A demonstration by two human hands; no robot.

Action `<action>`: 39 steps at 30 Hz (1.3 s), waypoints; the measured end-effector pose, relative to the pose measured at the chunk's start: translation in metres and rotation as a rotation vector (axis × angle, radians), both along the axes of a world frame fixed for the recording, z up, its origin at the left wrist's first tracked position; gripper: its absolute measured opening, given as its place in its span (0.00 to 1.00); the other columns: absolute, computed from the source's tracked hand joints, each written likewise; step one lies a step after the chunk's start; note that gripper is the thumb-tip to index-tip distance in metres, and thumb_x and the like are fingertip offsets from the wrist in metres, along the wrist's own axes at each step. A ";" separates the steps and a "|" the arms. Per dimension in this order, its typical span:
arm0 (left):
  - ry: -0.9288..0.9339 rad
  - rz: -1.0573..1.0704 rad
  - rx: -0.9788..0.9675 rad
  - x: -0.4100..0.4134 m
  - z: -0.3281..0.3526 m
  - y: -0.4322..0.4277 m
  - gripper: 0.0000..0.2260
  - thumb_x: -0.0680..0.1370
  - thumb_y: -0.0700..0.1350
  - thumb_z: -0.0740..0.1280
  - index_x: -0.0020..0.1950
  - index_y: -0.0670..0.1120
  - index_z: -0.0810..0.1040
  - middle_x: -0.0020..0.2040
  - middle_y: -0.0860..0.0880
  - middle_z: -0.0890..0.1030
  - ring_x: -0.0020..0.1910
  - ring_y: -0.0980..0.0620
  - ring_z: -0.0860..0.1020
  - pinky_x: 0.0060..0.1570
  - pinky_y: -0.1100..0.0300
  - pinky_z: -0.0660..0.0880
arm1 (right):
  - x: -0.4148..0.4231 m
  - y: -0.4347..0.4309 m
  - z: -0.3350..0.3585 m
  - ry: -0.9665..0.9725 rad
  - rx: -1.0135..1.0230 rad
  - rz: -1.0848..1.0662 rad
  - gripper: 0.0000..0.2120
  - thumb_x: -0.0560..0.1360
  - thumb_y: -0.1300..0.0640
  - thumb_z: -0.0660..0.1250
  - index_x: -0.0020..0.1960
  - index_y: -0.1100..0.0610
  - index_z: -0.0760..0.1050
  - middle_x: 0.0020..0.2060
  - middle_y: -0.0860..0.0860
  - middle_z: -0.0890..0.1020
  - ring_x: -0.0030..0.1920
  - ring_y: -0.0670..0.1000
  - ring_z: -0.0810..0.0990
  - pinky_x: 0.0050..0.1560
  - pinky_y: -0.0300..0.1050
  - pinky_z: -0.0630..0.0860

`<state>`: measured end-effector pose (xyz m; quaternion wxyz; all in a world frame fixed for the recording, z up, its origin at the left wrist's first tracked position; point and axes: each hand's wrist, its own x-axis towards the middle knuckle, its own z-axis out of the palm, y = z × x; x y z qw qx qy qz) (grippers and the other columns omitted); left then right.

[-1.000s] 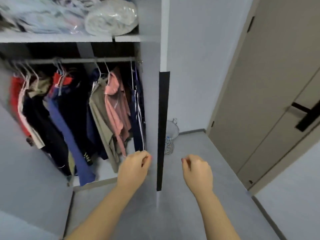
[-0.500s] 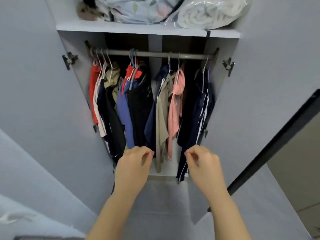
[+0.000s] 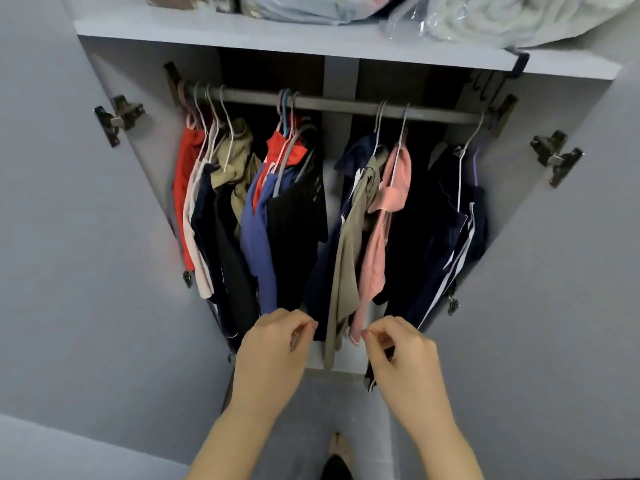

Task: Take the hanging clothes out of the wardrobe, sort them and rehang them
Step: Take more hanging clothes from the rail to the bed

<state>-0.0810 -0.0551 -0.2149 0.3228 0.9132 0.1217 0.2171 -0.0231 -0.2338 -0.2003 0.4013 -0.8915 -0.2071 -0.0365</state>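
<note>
The wardrobe [image 3: 277, 32] stood open and the clothes [image 3: 287, 237] all hung from the rail [image 3: 346, 105] on thin hangers [image 3: 401, 133], bunched in loose groups with gaps between, so nothing had been taken out yet. The left hand [image 3: 273, 348] and right hand [image 3: 401, 358] were raised side by side in front of the lowest hems. Each had its fingers [image 3: 304, 327] curled in toward the thumb, gripping nothing that showed. The right fingertips sat just beside the hem of the pink top [image 3: 377, 244], and whether they touched it could not be told. The step in hand looked like the first reach. Doing it well probably meant going up to the hooks rather than tugging at hems, since pulled cloth would likely slip off such thin wire. Lifting each hook clear of the rail, one group at a time from an end, should keep neighbours from dragging along. The khaki piece [image 3: 346, 258] and pink top hung crookedly and might drop if jostled.
</note>
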 end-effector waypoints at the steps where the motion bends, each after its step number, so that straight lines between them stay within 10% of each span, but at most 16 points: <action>1: -0.006 0.005 0.008 0.016 0.000 0.005 0.05 0.75 0.41 0.70 0.42 0.51 0.81 0.34 0.56 0.75 0.34 0.57 0.74 0.34 0.64 0.72 | 0.015 0.005 -0.001 0.007 0.008 0.012 0.09 0.75 0.62 0.67 0.39 0.50 0.77 0.37 0.41 0.78 0.39 0.44 0.78 0.37 0.42 0.76; 13: -0.004 0.263 0.000 0.148 0.031 0.054 0.05 0.77 0.45 0.66 0.43 0.52 0.80 0.38 0.56 0.78 0.37 0.57 0.77 0.38 0.54 0.76 | 0.188 0.069 0.016 -0.013 0.053 0.144 0.03 0.75 0.55 0.67 0.43 0.48 0.77 0.38 0.42 0.79 0.41 0.44 0.79 0.43 0.50 0.78; 20: 0.046 0.413 -0.057 0.172 0.023 0.080 0.06 0.78 0.45 0.66 0.52 0.50 0.81 0.45 0.57 0.79 0.38 0.63 0.75 0.36 0.75 0.67 | 0.219 0.109 0.014 0.050 0.017 0.263 0.03 0.76 0.55 0.67 0.43 0.50 0.77 0.37 0.42 0.79 0.39 0.41 0.78 0.42 0.42 0.77; 28: 0.081 0.559 -0.058 0.209 0.023 0.113 0.14 0.78 0.45 0.66 0.63 0.47 0.75 0.58 0.47 0.75 0.52 0.47 0.77 0.45 0.58 0.69 | 0.252 0.095 0.012 0.069 0.019 0.163 0.04 0.76 0.56 0.68 0.43 0.49 0.77 0.35 0.42 0.79 0.38 0.40 0.78 0.40 0.39 0.76; 39: 0.234 0.389 -0.087 0.244 0.015 0.142 0.08 0.77 0.54 0.65 0.50 0.50 0.75 0.41 0.51 0.80 0.42 0.47 0.79 0.39 0.53 0.76 | 0.260 0.128 0.006 0.109 0.034 0.136 0.03 0.76 0.56 0.67 0.44 0.50 0.77 0.39 0.42 0.79 0.40 0.40 0.78 0.41 0.37 0.76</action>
